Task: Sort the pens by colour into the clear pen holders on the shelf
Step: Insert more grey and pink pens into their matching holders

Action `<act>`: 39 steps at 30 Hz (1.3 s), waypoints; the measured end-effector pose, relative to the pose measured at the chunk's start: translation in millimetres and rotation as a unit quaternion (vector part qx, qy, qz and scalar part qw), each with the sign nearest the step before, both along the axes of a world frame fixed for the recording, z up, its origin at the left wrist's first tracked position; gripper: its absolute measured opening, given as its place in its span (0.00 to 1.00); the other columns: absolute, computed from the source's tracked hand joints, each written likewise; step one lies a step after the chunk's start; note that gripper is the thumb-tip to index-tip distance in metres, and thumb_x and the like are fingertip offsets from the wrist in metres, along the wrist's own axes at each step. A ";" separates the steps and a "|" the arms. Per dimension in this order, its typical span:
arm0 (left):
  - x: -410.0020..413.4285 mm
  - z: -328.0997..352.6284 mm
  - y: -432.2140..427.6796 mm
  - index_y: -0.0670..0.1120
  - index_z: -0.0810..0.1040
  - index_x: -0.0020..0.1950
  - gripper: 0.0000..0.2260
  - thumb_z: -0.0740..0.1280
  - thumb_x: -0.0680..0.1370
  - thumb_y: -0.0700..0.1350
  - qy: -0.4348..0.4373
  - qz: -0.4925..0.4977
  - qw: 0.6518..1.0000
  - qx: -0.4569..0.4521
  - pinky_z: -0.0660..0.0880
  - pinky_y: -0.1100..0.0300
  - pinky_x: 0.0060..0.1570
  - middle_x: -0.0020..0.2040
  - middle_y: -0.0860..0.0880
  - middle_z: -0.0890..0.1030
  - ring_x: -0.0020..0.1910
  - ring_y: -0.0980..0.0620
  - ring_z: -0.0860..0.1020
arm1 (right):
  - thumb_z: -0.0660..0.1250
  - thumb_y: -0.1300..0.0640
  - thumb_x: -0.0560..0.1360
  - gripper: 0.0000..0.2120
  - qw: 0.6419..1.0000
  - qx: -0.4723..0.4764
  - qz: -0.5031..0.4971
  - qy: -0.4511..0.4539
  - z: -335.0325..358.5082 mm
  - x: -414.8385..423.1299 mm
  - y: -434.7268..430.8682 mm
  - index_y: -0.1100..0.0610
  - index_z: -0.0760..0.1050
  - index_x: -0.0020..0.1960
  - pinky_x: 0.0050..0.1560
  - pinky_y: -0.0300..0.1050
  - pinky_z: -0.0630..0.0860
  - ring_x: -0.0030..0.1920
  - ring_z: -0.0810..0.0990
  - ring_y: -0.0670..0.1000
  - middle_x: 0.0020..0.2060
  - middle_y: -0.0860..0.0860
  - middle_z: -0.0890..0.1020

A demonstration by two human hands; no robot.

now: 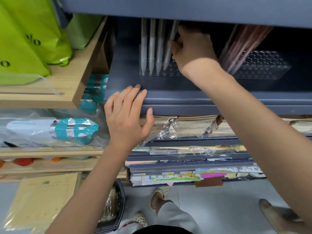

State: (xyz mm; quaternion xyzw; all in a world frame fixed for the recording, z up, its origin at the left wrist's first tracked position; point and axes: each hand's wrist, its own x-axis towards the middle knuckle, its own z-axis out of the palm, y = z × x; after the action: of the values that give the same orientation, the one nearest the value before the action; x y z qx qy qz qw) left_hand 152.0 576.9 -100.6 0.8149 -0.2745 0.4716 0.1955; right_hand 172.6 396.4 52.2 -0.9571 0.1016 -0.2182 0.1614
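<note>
Four grey pens (152, 48) stand in one clear pen holder (168, 73); the right hand (192, 48) pinches the fourth. Pink pens (239, 44) lean in a second holder (266, 70) just right of that hand. The left hand (126, 115) rests spread on the shelf (202, 100) edge.

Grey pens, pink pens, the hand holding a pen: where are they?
grey pens (152, 48), head view, second pen's barrel
pink pens (236, 48), head view, middle of the bundle
right hand (192, 48), head view, back of the hand
</note>
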 end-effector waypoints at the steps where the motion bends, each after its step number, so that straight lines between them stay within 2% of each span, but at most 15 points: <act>1: -0.1 0.1 -0.2 0.43 0.80 0.63 0.18 0.64 0.78 0.50 0.000 0.001 1.000 -0.001 0.66 0.48 0.66 0.64 0.46 0.81 0.64 0.45 0.78 | 0.59 0.51 0.80 0.11 1.000 -0.007 -0.003 0.004 -0.5 -0.4 1.3 0.57 0.73 0.56 0.56 0.48 0.72 0.57 0.77 0.63 0.54 0.58 0.81; 4: -0.2 0.6 -0.7 0.43 0.80 0.63 0.18 0.64 0.78 0.50 0.001 0.004 1.000 -0.004 0.66 0.48 0.66 0.64 0.46 0.81 0.64 0.45 0.78 | 0.64 0.52 0.78 0.07 1.000 0.023 -0.018 -0.008 -4.3 -1.9 3.8 0.55 0.75 0.50 0.54 0.45 0.72 0.58 0.77 0.61 0.52 0.54 0.83; 6: -0.4 0.5 -1.0 0.43 0.80 0.63 0.18 0.64 0.78 0.50 0.002 0.004 1.000 -0.003 0.65 0.49 0.66 0.64 0.45 0.81 0.64 0.45 0.78 | 0.67 0.51 0.76 0.09 0.994 0.093 -0.044 -0.031 -6.2 -3.1 4.3 0.54 0.77 0.53 0.56 0.44 0.73 0.59 0.77 0.57 0.50 0.50 0.85; 8: -0.4 0.3 -1.1 0.43 0.80 0.63 0.18 0.63 0.78 0.50 0.004 0.005 1.000 -0.002 0.65 0.49 0.66 0.64 0.45 0.81 0.64 0.45 0.77 | 0.69 0.50 0.74 0.09 0.988 0.139 -0.056 -0.046 -9.6 -2.6 3.6 0.52 0.78 0.52 0.57 0.44 0.75 0.57 0.79 0.54 0.47 0.48 0.85; 14: -0.7 1.0 -1.2 0.43 0.80 0.63 0.18 0.63 0.78 0.50 0.011 0.003 1.000 -0.003 0.65 0.49 0.66 0.64 0.46 0.81 0.64 0.45 0.77 | 0.71 0.50 0.74 0.07 0.985 0.151 -0.057 -0.064 -13.6 -3.4 4.8 0.52 0.78 0.48 0.50 0.39 0.74 0.52 0.80 0.52 0.43 0.47 0.85; 18: -1.5 2.5 -0.6 0.43 0.80 0.63 0.18 0.63 0.78 0.50 0.013 -0.002 1.000 -0.002 0.65 0.49 0.67 0.64 0.45 0.81 0.64 0.45 0.77 | 0.71 0.50 0.74 0.08 0.987 0.134 -0.058 -0.070 -13.8 -2.0 5.1 0.53 0.78 0.49 0.44 0.36 0.66 0.52 0.79 0.52 0.43 0.47 0.85; 24: -3.2 3.8 0.2 0.43 0.80 0.64 0.18 0.63 0.78 0.50 0.024 -0.009 1.000 0.002 0.64 0.49 0.67 0.64 0.45 0.80 0.64 0.45 0.77 | 0.70 0.50 0.73 0.06 0.984 0.156 -0.058 -0.059 -15.4 -2.8 4.6 0.48 0.74 0.42 0.49 0.39 0.74 0.49 0.81 0.50 0.33 0.43 0.77; 28: -7.6 9.1 2.6 0.43 0.80 0.64 0.18 0.63 0.79 0.49 0.052 -0.016 0.998 0.008 0.65 0.48 0.67 0.64 0.45 0.80 0.64 0.45 0.77 | 0.70 0.52 0.74 0.04 0.982 0.171 -0.055 -0.052 -16.7 -3.6 3.4 0.50 0.78 0.47 0.50 0.37 0.74 0.50 0.81 0.50 0.36 0.45 0.79; 32: -20.1 27.5 4.7 0.42 0.80 0.63 0.16 0.65 0.78 0.47 0.127 -0.046 0.991 -0.003 0.65 0.47 0.67 0.64 0.45 0.81 0.65 0.45 0.76 | 0.68 0.51 0.74 0.06 0.973 0.219 -0.050 -0.055 -15.5 -15.1 -0.2 0.51 0.80 0.49 0.54 0.45 0.79 0.51 0.82 0.53 0.43 0.50 0.84; 34: -29.1 41.4 8.2 0.44 0.80 0.64 0.16 0.66 0.78 0.46 0.207 -0.094 0.972 -0.064 0.64 0.50 0.68 0.64 0.48 0.81 0.65 0.49 0.75 | 0.67 0.54 0.74 0.06 0.962 0.258 -0.029 -0.078 -13.5 -30.6 -4.9 0.53 0.80 0.49 0.52 0.49 0.79 0.51 0.82 0.55 0.43 0.53 0.84; 35: -33.8 49.8 11.1 0.46 0.79 0.65 0.15 0.65 0.79 0.45 0.256 -0.127 0.950 -0.122 0.66 0.52 0.69 0.63 0.50 0.81 0.65 0.53 0.75 | 0.67 0.55 0.74 0.06 0.955 0.281 -0.015 -0.094 -10.9 -41.6 -6.5 0.53 0.81 0.48 0.52 0.50 0.79 0.50 0.82 0.54 0.42 0.52 0.85; 37: -43.8 66.9 18.0 0.50 0.79 0.65 0.14 0.65 0.80 0.45 0.341 -0.192 0.887 -0.244 0.71 0.58 0.66 0.62 0.54 0.81 0.63 0.57 0.76 | 0.67 0.54 0.71 0.05 0.943 0.310 0.000 -0.120 -4.9 -67.0 -10.1 0.51 0.81 0.46 0.55 0.52 0.79 0.47 0.84 0.49 0.41 0.48 0.85; 39: -55.3 80.1 24.5 0.48 0.80 0.63 0.12 0.64 0.80 0.44 0.387 -0.245 0.837 -0.300 0.75 0.62 0.62 0.59 0.56 0.83 0.61 0.58 0.79 | 0.67 0.52 0.71 0.06 0.937 0.323 0.012 -0.132 -0.5 -96.9 -12.8 0.49 0.81 0.45 0.55 0.50 0.80 0.46 0.84 0.45 0.41 0.47 0.86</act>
State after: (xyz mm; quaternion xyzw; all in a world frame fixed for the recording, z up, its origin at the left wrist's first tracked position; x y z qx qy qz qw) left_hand 96.8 601.4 -20.4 0.7384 -0.2124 0.1140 0.6298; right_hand 75.7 383.6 51.7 -0.8174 0.1327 -0.2959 0.4761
